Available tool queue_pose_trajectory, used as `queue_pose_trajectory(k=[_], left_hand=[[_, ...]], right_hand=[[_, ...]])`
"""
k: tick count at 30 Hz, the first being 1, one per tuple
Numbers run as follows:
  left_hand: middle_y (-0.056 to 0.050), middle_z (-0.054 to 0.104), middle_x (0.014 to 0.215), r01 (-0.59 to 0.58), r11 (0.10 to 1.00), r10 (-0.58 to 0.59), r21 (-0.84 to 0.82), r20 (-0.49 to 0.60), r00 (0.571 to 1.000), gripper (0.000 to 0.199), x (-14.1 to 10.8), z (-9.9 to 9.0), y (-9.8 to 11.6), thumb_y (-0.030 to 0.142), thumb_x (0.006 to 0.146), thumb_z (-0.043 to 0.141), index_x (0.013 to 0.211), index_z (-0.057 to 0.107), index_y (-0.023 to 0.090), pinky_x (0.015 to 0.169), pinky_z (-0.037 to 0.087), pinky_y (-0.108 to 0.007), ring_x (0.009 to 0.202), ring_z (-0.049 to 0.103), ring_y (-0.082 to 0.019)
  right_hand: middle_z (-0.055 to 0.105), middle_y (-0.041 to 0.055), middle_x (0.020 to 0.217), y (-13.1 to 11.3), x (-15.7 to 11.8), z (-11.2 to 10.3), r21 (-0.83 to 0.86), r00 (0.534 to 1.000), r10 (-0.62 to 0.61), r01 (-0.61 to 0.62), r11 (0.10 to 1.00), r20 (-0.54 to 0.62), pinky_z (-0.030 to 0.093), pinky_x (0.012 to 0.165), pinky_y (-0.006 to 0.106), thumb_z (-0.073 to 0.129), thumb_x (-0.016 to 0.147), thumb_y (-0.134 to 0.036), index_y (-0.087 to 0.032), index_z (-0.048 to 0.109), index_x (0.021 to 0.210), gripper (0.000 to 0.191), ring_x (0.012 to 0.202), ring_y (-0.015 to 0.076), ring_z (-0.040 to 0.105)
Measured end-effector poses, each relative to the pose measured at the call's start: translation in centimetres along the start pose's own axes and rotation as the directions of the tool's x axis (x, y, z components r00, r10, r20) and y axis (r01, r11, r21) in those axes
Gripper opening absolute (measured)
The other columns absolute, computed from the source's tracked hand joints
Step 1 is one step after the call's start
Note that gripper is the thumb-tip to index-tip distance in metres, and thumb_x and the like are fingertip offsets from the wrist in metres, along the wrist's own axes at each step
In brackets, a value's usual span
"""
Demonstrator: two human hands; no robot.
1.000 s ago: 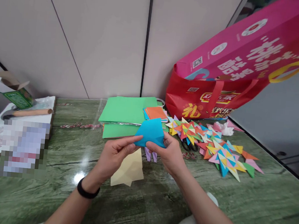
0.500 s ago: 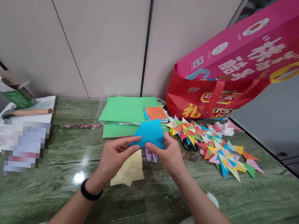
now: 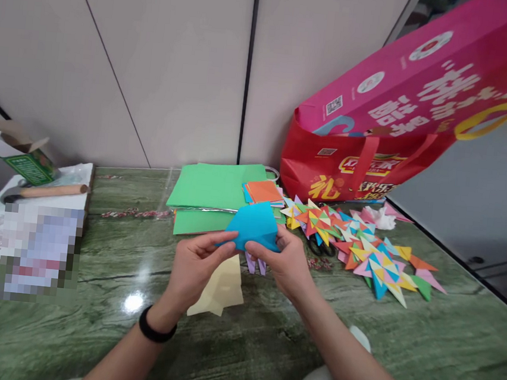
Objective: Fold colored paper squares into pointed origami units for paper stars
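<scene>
A blue sheet of paper (image 3: 255, 226), partly folded, is held up above the table between both hands. My left hand (image 3: 196, 268) pinches its lower left corner between thumb and fingers. At the lower right edge, my right hand (image 3: 286, 263) grips the paper the same way. Pale yellow paper pieces (image 3: 222, 288) lie on the table below, beside my left hand. Small purple folded pieces (image 3: 255, 265) show just under the blue paper. Behind it are green sheets (image 3: 213, 187) with a stack of small squares, orange on top (image 3: 263, 191).
Many colourful folded paper stars (image 3: 381, 265) lie at the right, with black scissors (image 3: 321, 246) partly under them. A red bag (image 3: 322, 167) stands behind. At the left are a hammer (image 3: 51, 191), an open green box (image 3: 32, 163) and a blurred item (image 3: 43, 253) on a white board.
The view has shifted very slightly. My left wrist has moved a little to the right and down; both hands keep hold of the blue paper.
</scene>
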State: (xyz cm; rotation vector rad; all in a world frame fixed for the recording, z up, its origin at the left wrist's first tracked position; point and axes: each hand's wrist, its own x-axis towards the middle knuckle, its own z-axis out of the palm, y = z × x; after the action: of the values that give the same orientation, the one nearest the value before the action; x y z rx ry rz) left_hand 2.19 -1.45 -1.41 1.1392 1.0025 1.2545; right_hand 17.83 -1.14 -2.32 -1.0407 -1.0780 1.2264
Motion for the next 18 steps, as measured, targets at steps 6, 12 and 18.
queue_pose_trajectory(k=[6, 12, 18], left_hand=[[-0.001, 0.074, 0.073, -0.022, 0.998, 0.021, 0.055, 0.021, 1.000, 0.011, 0.14, -0.20, 0.22, 0.022, 0.065, 0.075, 0.076, 0.075, 0.021, 0.062, 0.054, -0.021, 0.062, 0.065, -0.012], [0.000, 0.073, 0.064, -0.001, 0.992, -0.004, 0.128, 0.036, 0.999, 0.010, 0.31, -0.51, 0.45, 0.019, 0.060, 0.077, 0.069, 0.076, 0.021, 0.053, 0.049, -0.016, 0.056, 0.062, -0.011], [0.000, 0.075, 0.072, 0.023, 0.999, -0.023, 0.043, 0.003, 1.000, 0.011, 0.46, -0.32, -0.10, 0.021, 0.061, 0.077, 0.072, 0.076, 0.023, 0.064, 0.052, -0.018, 0.065, 0.065, -0.012]], right_hand=[[0.061, -0.0001, 0.061, -0.27, -0.08, 0.00, -0.102, 0.999, -0.013, 0.010, 0.995, -0.031, 0.047, 0.047, 0.025, 0.078, 0.055, -0.036, -0.016, 0.061, 0.074, 0.032, 0.053, 0.0147, 0.058], [0.059, -0.0010, 0.058, -0.32, -0.09, -0.10, -0.150, 1.000, -0.009, 0.008, 0.989, -0.004, 0.045, 0.046, 0.024, 0.077, 0.056, -0.035, -0.015, 0.060, 0.070, 0.030, 0.050, 0.0122, 0.054], [0.060, -0.0010, 0.056, -0.08, -0.05, -0.09, -0.129, 1.000, 0.001, 0.000, 0.992, 0.001, 0.043, 0.046, 0.024, 0.076, 0.057, -0.037, -0.016, 0.059, 0.069, 0.029, 0.049, 0.0131, 0.055]])
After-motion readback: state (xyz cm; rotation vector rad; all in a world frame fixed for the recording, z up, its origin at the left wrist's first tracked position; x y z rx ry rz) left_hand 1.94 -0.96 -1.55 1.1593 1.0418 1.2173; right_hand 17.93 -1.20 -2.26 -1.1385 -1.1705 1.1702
